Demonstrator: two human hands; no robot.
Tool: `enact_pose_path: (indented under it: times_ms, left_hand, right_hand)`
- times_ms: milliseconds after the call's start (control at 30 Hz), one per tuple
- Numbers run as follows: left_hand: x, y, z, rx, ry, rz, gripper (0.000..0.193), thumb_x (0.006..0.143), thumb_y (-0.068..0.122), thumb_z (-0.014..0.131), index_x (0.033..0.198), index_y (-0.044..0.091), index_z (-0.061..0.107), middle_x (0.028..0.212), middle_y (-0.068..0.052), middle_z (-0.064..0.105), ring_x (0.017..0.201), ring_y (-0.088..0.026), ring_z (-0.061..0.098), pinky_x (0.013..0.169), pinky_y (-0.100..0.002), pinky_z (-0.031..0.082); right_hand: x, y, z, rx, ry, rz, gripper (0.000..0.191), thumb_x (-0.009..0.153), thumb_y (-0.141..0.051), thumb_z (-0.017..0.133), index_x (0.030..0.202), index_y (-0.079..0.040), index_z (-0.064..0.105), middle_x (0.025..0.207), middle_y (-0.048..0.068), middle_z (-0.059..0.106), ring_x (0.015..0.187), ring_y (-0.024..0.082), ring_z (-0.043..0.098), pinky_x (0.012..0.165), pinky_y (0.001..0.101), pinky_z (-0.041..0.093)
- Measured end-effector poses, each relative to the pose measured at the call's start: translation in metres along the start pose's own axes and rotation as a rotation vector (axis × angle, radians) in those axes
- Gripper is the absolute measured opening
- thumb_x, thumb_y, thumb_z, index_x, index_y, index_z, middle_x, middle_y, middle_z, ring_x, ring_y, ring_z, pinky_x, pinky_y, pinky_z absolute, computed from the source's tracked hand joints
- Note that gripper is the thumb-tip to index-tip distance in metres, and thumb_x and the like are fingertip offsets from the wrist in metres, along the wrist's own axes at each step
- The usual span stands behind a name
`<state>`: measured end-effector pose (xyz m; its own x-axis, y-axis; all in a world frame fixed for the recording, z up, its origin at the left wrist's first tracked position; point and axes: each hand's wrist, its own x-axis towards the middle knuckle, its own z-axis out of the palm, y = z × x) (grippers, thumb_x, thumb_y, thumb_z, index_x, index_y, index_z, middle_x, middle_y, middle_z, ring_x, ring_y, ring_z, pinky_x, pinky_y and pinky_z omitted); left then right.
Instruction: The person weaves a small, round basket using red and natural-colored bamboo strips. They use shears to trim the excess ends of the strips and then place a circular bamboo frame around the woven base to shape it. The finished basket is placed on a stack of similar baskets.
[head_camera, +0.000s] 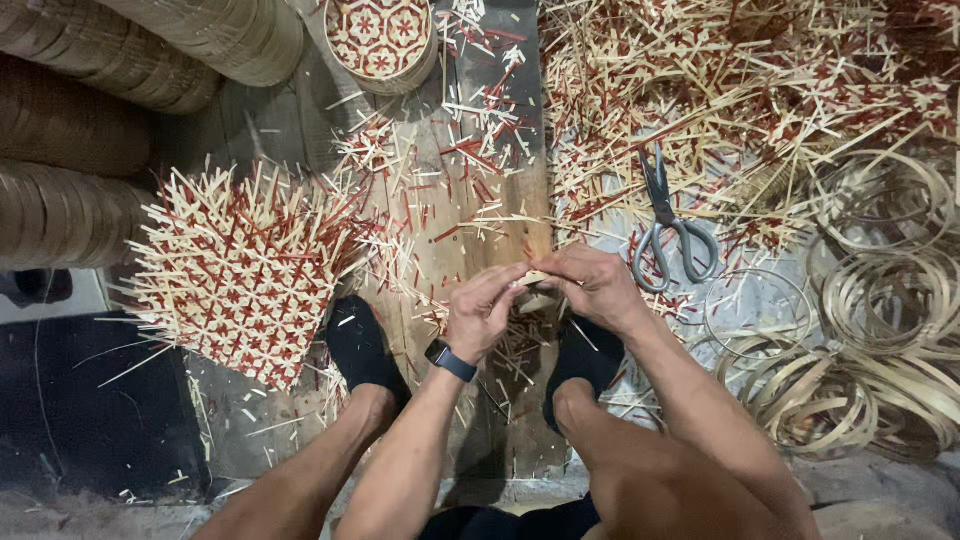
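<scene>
My left hand (483, 312), with a dark watch on its wrist, and my right hand (593, 284) meet over the wooden board (470, 180). Together they pinch a thin pale bamboo strip (533, 279) between the fingertips. The strip's ends are mostly hidden by my fingers. A woven red-and-cream bamboo mat (240, 270) with loose ends sticking out lies to the left of my hands. Grey scissors (670, 230) rest just right of my right hand.
My feet in black socks (362, 345) rest on the board. Cut red and pale strips litter the floor (720, 90). Coiled bamboo hoops (880, 300) pile at right. Stacked round baskets (120, 60) stand at upper left, a patterned round lid (378, 38) at top.
</scene>
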<state>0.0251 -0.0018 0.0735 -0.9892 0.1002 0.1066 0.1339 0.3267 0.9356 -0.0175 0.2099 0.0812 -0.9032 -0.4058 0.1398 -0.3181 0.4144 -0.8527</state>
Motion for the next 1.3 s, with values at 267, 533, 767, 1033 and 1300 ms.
enact_pose_path:
  times_ms: [267, 533, 767, 1033, 1300]
  left_hand:
    - [0.000, -0.012, -0.006, -0.052, -0.014, -0.114, 0.030, 0.095, 0.012, 0.072, 0.124, 0.008, 0.073, 0.122, -0.014, 0.075, 0.113, -0.024, 0.072, 0.097, -0.036, 0.058]
    - [0.002, -0.020, 0.029, -0.035, 0.142, -0.221, 0.045, 0.104, 0.037, 0.060, 0.138, 0.008, 0.066, 0.119, -0.016, 0.075, 0.107, -0.022, 0.072, 0.093, -0.035, 0.059]
    - [0.005, -0.056, 0.023, -0.037, 0.179, -0.227, 0.046, 0.106, 0.043, 0.056, 0.135, 0.009, 0.069, 0.122, -0.017, 0.076, 0.098, -0.021, 0.077, 0.082, -0.034, 0.063]
    - [-0.009, -0.145, -0.025, -0.652, 0.649, -0.714, 0.038, 0.106, 0.035, 0.059, 0.117, 0.000, 0.070, 0.100, -0.007, 0.078, 0.087, -0.017, 0.069, 0.076, -0.033, 0.059]
    - [-0.048, -0.171, -0.016, -0.462, 0.496, -0.952, 0.027, 0.094, 0.014, 0.073, 0.117, -0.001, 0.071, 0.098, -0.007, 0.074, 0.079, -0.019, 0.067, 0.062, -0.030, 0.057]
  right_hand:
    - [-0.021, -0.001, 0.016, -0.055, 0.099, 0.341, 0.071, 0.083, -0.027, 0.085, 0.141, 0.000, 0.054, 0.137, 0.022, 0.059, 0.121, 0.031, 0.062, 0.100, 0.0402, 0.053]
    - [-0.019, 0.002, 0.063, 0.275, 0.138, 0.736, 0.081, 0.072, -0.028, 0.084, 0.134, 0.003, 0.044, 0.121, 0.020, 0.063, 0.109, 0.024, 0.065, 0.094, 0.0343, 0.054]
    - [-0.012, 0.012, 0.066, 0.201, 0.140, 0.727, 0.077, 0.062, -0.034, 0.094, 0.119, 0.000, 0.055, 0.112, 0.014, 0.068, 0.104, 0.022, 0.067, 0.092, 0.0336, 0.055]
    - [-0.042, 0.048, 0.029, 1.040, 0.084, 0.616, 0.061, 0.077, -0.026, 0.082, 0.124, -0.001, 0.053, 0.108, 0.009, 0.062, 0.101, 0.021, 0.065, 0.093, 0.0366, 0.055]
    - [-0.087, 0.057, 0.042, 0.855, 0.116, 0.673, 0.052, 0.077, -0.019, 0.080, 0.119, -0.001, 0.054, 0.107, 0.005, 0.062, 0.100, 0.013, 0.060, 0.093, 0.0295, 0.049]
